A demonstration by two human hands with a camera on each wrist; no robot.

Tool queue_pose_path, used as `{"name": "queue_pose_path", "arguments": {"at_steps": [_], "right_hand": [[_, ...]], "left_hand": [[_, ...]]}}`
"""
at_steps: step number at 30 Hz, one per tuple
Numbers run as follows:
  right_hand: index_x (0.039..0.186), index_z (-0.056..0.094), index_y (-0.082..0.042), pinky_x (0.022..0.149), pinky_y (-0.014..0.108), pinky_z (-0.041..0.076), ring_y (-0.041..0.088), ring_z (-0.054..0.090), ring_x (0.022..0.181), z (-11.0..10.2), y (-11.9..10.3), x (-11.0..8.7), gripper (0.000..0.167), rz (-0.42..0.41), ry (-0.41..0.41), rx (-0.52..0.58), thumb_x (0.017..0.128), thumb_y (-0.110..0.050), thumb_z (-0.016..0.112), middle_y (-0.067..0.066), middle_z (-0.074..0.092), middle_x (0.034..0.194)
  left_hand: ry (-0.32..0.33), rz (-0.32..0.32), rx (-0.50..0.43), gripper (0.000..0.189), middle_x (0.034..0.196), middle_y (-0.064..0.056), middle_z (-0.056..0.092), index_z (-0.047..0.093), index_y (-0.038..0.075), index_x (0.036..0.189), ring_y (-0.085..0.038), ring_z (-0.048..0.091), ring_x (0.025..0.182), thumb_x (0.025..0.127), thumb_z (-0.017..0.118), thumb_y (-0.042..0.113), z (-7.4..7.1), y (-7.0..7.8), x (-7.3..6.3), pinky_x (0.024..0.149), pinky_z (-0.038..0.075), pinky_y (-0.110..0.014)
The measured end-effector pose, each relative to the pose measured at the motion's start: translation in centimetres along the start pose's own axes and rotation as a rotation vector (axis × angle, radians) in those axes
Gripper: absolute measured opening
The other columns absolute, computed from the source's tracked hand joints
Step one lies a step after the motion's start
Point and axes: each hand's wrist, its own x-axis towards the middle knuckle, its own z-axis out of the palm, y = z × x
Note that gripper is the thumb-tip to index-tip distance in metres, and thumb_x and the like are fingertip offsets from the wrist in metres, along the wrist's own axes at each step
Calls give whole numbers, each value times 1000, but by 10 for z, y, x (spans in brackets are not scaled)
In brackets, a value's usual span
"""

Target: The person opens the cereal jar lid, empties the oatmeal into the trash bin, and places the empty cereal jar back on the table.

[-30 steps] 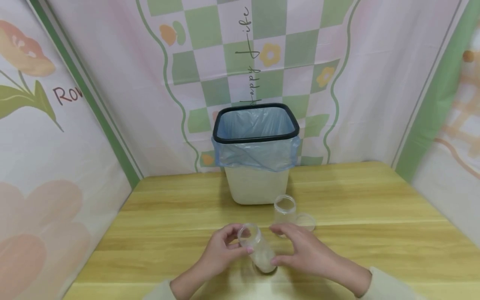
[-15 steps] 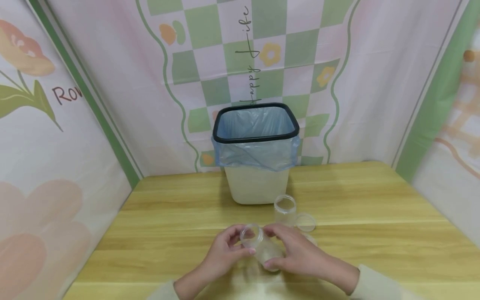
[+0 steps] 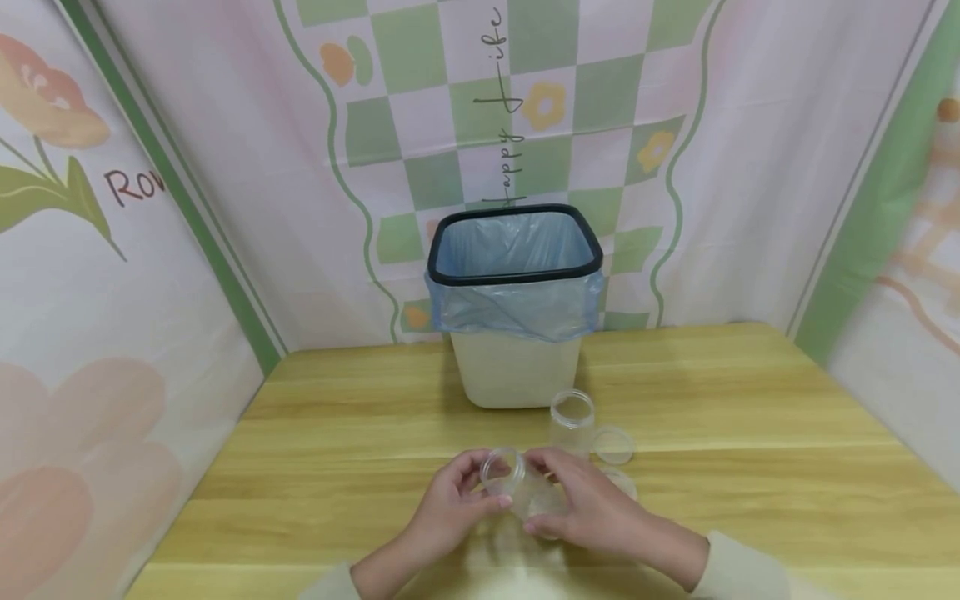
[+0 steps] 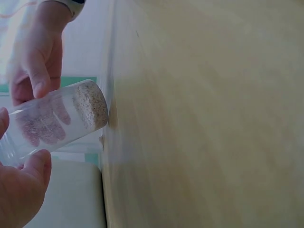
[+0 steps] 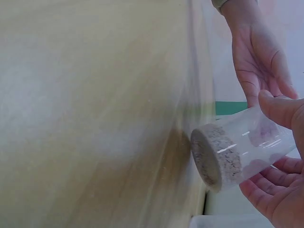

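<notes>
Both hands hold a clear plastic jar [image 3: 534, 498], tilted with its open mouth up to the left and its base low, close over the table. A layer of speckled beige grains [image 4: 91, 105] lies in its bottom. My left hand [image 3: 450, 500] grips the jar near the mouth, thumb in front and fingers behind. Lower down, my right hand [image 3: 585, 504] grips the body, its thumb near the base. In the right wrist view the jar's base [image 5: 206, 161] faces the table. A second clear jar [image 3: 572, 421] stands open and upright behind my right hand.
Two clear round lids, a back one [image 3: 613, 445] and a front one [image 3: 621, 482] partly behind my right hand, lie on the wooden table [image 3: 330, 450]. A white bin [image 3: 517, 367] with a blue liner stands at the back, before a patterned curtain [image 3: 300, 275].
My right hand has moved left and closed in on the jar's body. The jar has shifted slightly right with my left hand. The front lid has come into view beside my right hand.
</notes>
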Motion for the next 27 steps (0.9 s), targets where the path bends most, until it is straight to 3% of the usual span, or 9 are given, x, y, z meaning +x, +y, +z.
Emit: {"name": "queue_pose_path", "arguments": {"at_steps": [13,20,27], "right_hand": [[124,55,-4,83,36,53,19,60,98,6,5,1,62,-23,30,-34,73,-25,85,-2,61,115],[124,55,-6,84,34,53,16,59,98,6,4,1,62,10,25,-37,72,-21,85,-4,61,115],[125,55,-7,82,34,54,14,59,97,5,2,-1,62,37,25,-47,72,-23,85,-5,61,114]], "left_hand": [[-23,3,0,52,128,-27,52,47,-10,129,-40,48,125,86,72,5,-2,1,-1,98,46,-30],[-43,-5,-11,53,130,-27,52,46,-9,130,-38,49,125,86,72,5,-4,3,-2,98,45,-30],[-6,-13,-10,58,130,-26,53,45,-13,130,-38,50,125,82,75,4,-5,9,-2,98,45,-29]]}}
